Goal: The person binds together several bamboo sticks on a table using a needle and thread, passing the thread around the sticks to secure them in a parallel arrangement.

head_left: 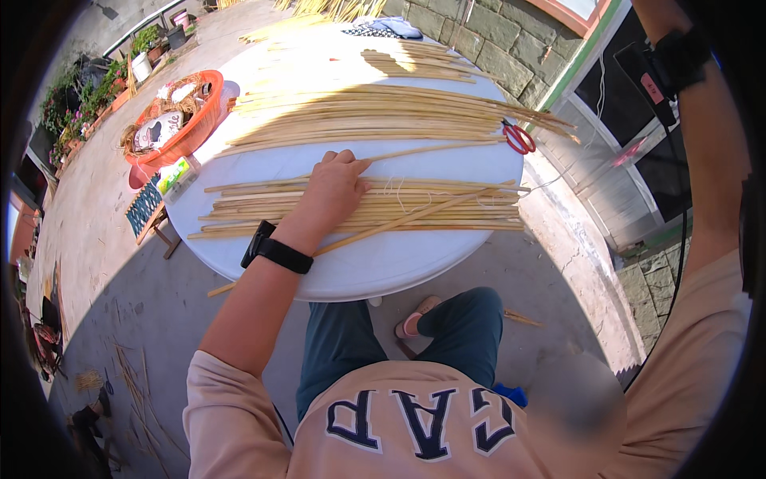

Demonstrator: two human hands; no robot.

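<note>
I see the left hand [338,184], fingers curled, probably steadying the near row of slender straw-yellow plant stalks [399,210] on the round white plastic desk [367,278]; whether they grip I cannot tell, right hand unseen.

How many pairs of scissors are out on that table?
1: red-handled scissors near the right edge of the white table, by the right-hand ends of the pale stalks. Others may be hidden under the stalks.
</note>
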